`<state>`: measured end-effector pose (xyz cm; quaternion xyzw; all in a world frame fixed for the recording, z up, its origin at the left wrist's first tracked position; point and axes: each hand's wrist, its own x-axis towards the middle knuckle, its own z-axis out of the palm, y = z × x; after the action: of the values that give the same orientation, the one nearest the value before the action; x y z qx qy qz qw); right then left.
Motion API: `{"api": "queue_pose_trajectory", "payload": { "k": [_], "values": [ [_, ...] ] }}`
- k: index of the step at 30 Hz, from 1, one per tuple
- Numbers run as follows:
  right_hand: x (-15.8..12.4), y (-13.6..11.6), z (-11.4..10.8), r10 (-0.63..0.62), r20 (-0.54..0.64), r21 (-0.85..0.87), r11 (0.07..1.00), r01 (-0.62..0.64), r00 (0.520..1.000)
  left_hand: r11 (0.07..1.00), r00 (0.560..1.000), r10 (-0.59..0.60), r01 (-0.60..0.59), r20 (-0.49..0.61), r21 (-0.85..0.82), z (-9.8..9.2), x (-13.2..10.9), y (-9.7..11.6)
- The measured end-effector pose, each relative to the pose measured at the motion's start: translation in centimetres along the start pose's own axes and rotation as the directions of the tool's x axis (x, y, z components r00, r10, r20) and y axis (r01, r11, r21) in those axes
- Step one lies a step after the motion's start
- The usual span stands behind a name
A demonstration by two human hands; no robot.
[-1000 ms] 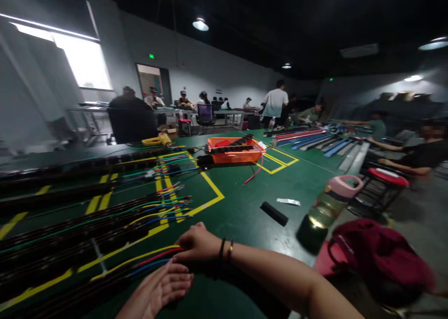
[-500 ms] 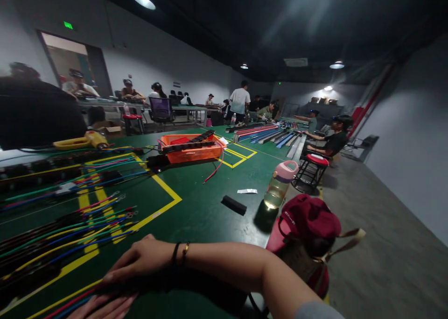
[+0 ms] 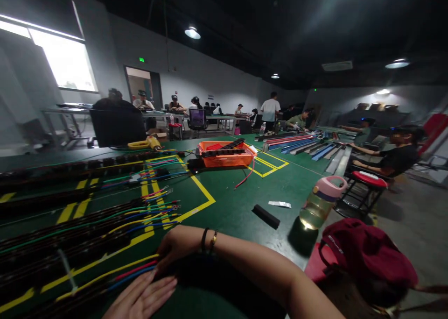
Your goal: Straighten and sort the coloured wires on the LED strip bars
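My right hand, on the arm with a black band and a gold-coloured charm bracelet, is closed around the ends of a yellow cable, a red cable and a blue cable. Its fingertips are partly hidden behind the hand. Just below, my left hand lies with its fingers stretched out, close against the blue cable. Those cables run leftward into a dark bundle along the table's near side. A pale cable tie lies across the bundles at left.
More cable bundles with ring terminals lie on the green table behind my hands. Farther off are an orange basket and a yellow tool. A black strip, bottle and dark red cap are at right.
The view has turned left, so the scene sits farther right and a window shows. Both hands remain together at the cables, and more of the yellow, red and blue lengths is visible.
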<state>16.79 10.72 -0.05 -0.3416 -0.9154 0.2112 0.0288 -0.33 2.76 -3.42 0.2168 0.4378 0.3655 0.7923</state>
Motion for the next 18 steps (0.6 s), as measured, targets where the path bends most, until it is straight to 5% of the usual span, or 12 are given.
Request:
{"api": "queue_pose_trajectory", "payload": {
  "k": [9,18],
  "values": [
    [-1.5,-2.6,1.2,-0.192,-0.239,-0.491,0.869,0.052,0.952,0.978,0.978,0.161,-0.140,0.135,-0.154,1.7,-1.6,-0.5],
    [-2.4,-6.3,4.0,-0.266,-0.246,-0.764,0.645,-0.017,0.932,0.922,0.953,0.282,-0.301,-0.113,-0.241,3.0,-1.1,-1.3]
  ]
}}
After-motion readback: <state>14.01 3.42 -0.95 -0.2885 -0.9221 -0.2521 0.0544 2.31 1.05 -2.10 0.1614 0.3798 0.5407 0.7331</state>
